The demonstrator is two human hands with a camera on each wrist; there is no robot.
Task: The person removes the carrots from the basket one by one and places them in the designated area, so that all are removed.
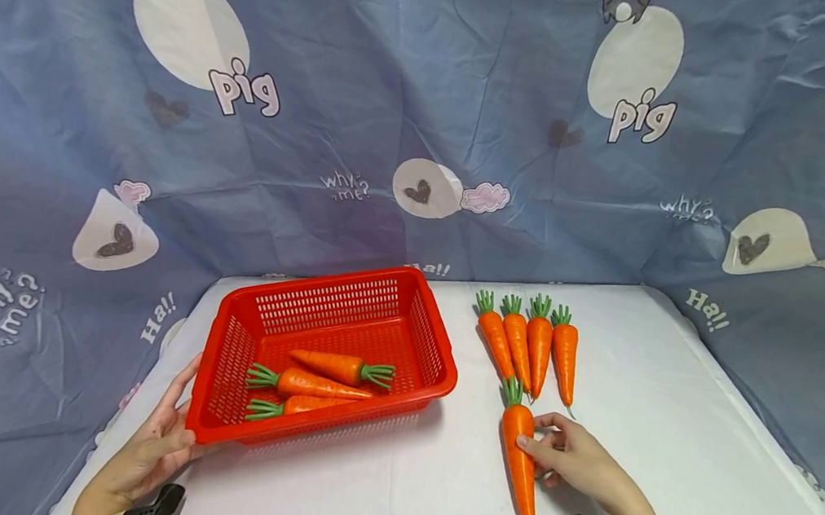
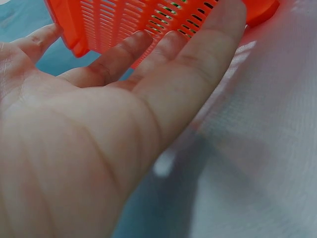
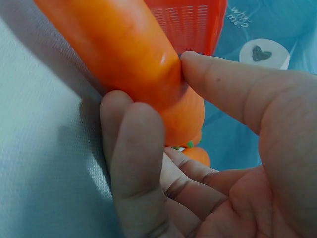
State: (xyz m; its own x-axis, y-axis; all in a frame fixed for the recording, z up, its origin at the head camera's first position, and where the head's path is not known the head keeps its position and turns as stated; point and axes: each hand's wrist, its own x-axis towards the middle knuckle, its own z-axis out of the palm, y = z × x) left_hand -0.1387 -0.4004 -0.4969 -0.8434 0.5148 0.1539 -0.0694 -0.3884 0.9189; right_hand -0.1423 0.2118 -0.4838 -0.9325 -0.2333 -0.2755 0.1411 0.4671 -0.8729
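Right grip (image 1: 575, 458) pinched a carrot (image 1: 517, 459) between thumb and fingers, right of the red basket (image 1: 330, 308), green top by the tips of four carrots (image 1: 539, 346) lying side by side (couldn't tell if it touched the counter (image 1: 436, 489)). Left grip (image 1: 157, 441) was spread against the basket's left end. Three carrots (image 1: 320, 384) lay inside.
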